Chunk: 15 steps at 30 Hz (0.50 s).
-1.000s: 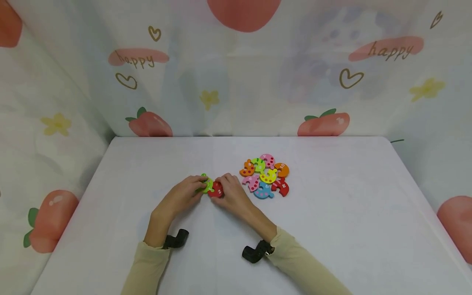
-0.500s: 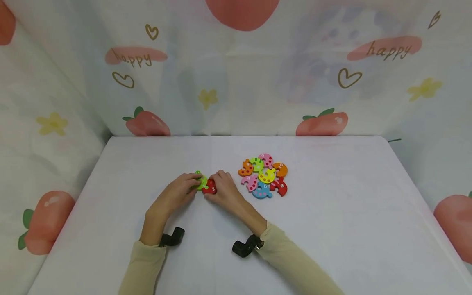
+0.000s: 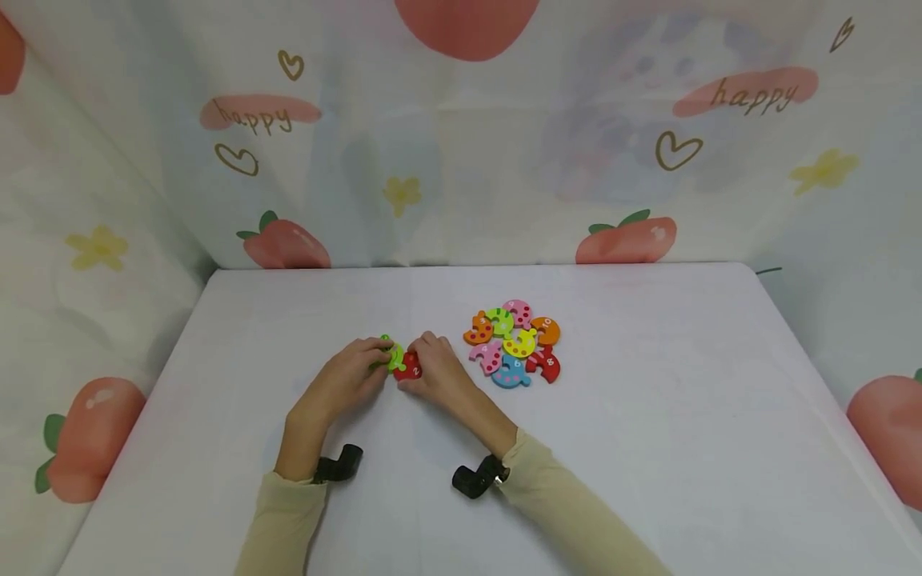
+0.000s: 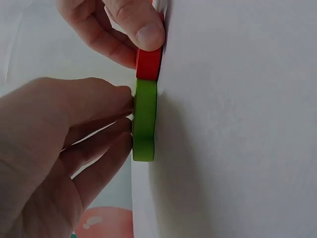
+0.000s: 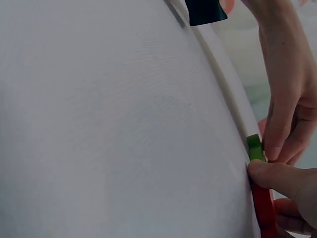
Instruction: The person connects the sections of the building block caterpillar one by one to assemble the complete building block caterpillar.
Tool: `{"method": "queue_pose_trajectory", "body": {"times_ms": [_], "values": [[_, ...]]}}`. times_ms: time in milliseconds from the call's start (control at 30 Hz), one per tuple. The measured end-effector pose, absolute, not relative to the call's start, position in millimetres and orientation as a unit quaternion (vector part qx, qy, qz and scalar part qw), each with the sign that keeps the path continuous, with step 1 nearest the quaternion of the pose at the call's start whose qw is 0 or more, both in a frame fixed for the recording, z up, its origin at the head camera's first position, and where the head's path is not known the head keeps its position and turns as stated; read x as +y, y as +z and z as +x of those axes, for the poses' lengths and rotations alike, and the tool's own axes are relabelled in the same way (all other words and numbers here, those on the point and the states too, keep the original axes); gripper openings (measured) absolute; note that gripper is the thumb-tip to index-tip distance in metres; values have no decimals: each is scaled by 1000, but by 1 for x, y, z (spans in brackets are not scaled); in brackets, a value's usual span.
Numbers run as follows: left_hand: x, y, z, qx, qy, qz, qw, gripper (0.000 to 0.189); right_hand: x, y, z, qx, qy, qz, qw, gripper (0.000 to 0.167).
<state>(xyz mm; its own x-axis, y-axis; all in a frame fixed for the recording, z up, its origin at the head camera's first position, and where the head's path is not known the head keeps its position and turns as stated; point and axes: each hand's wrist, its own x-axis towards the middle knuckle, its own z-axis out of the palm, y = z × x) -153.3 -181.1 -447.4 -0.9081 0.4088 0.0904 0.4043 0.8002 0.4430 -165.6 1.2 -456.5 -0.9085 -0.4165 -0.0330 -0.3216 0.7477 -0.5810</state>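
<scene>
A green puzzle piece [image 3: 396,358] and a red piece [image 3: 408,367] numbered 2 lie against each other on the white table. The fingertips of my left hand [image 3: 347,376] rest on the green piece's upper face, as the left wrist view shows, where its green edge [image 4: 145,116] meets the red one [image 4: 148,64]. My right hand [image 3: 442,374] pinches the red piece, thumb on the near edge and fingers at the far side. In the right wrist view its thumb [image 5: 277,176] lies near the joint. Fingers partly hide both pieces' faces.
Right of my hands lies a cluster of several colourful numbered pieces, among them a blue one [image 3: 511,373], a yellow one [image 3: 520,344] and an orange one [image 3: 546,330]. A printed cloth backdrop [image 3: 461,160] rises behind the table [image 3: 648,416]. Each wrist wears a black camera [image 3: 340,464].
Both hands and the green and red pieces have shifted slightly left across the table, mostly in the first half second. The clustered pieces keep their arrangement.
</scene>
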Motion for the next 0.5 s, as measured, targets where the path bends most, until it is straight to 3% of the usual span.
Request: {"method": "queue_pose_trajectory", "body": {"times_ms": [167,300,500], "values": [[-170,-447,-157,955,240,176,-11,16,3,-457,-165,937,-275,-202,73,50],[-165,-447,-156,962,231,144,-18,17,13,-453,-156,944,-240,-215,66,62],[-159,-448,-152,971,185,148,-19,23,78,-435,-124,941,-266,-203,49,74]]}}
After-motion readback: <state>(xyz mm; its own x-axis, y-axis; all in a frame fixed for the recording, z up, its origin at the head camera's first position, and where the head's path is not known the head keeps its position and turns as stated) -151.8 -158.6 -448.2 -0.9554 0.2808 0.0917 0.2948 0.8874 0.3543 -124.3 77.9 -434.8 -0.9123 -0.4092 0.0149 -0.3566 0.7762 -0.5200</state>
